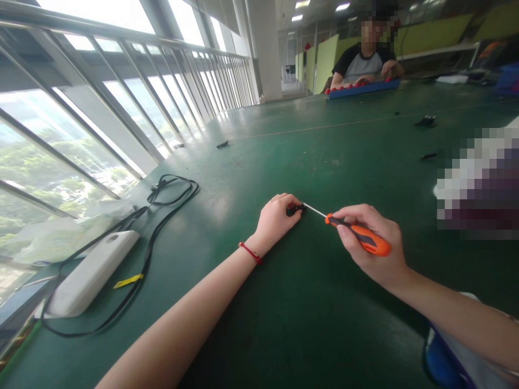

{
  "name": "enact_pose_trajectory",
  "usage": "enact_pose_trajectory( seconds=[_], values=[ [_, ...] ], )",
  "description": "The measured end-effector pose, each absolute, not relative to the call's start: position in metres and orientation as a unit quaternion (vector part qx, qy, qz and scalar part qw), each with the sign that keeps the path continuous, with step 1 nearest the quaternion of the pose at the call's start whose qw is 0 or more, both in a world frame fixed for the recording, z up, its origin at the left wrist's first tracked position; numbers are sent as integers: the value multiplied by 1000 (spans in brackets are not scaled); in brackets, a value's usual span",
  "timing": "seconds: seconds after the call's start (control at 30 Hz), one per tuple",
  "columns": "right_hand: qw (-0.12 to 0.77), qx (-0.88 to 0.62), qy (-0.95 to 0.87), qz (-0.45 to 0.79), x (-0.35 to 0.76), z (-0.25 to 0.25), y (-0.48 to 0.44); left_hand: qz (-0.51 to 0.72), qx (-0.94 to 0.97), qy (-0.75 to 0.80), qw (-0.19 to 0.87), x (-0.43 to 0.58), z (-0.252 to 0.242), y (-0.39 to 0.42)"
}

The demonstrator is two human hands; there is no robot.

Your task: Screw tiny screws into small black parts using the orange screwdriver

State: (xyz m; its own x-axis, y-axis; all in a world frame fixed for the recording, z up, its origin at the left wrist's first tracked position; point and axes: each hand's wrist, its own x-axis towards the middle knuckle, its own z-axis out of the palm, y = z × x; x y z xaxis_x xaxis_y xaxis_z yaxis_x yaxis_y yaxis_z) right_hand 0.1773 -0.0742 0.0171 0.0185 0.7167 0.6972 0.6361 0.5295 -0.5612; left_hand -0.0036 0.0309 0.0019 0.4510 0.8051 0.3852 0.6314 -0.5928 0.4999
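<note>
My left hand (pixel 278 219), with a red cord at the wrist, pinches a small black part (pixel 294 208) above the green table (pixel 251 319). An orange and dark grey screwdriver (pixel 371 240) is held in my right hand (pixel 379 243), fingers wrapped round its handle. Its thin metal shaft points up and to the left, and the tip meets or nearly meets the end of the black part. Whether the tip sits in a screw is too small to tell.
At the left lie a white power adapter or strip (pixel 95 275) and a looped black cable (pixel 152 243) with a yellow tag. Small black pieces (pixel 425 121) are scattered further back. A person (pixel 367 65) sits across, behind a blue tray (pixel 363 89).
</note>
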Motion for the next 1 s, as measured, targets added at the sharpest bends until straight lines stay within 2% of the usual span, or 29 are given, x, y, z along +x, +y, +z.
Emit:
enact_pose_trajectory(
  seconds=[0.23, 0.4, 1.0],
  values=[
    [558, -514, -638, 129, 181, 15, -67, 297, 834, 445, 134, -3, 4, 30],
    [532, -512, -659, 144, 180, 15, -69, 306, 826, 452, 142, -3, 4, 30],
    [561, -535, -593, 216, 178, 15, -65, 345, 804, 439, 203, -5, 0, 35]
  ],
)
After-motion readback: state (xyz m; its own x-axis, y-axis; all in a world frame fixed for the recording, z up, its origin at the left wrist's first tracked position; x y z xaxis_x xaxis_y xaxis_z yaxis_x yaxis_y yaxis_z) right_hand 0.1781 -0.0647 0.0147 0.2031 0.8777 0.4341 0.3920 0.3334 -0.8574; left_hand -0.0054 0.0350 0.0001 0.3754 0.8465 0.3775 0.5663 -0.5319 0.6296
